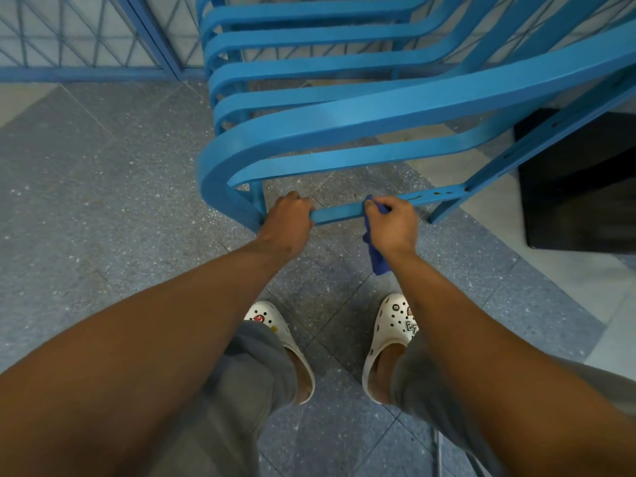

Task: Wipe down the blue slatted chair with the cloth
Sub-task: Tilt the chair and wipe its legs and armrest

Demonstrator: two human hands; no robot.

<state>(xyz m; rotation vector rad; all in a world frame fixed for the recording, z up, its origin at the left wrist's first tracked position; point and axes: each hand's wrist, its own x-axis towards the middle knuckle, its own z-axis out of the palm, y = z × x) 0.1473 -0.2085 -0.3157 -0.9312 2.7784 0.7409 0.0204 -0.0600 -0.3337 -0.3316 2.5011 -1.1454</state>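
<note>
Speckled grey tile floor (103, 187), blue lattice fence (79, 39) far left. Left hand (288, 220) curled round low crossbar (339, 212) of blue chair (344, 108), near left leg. Right hand (390, 223) grips blue cloth (378, 259) bunched against same bar, just right of left hand; cloth tail hangs below wrist. Chair's curved slats rise far and right of hands. Black panel (578, 187) on floor at right. White clogs (390, 342) and grey trousers (251, 366) near, below arms.
</note>
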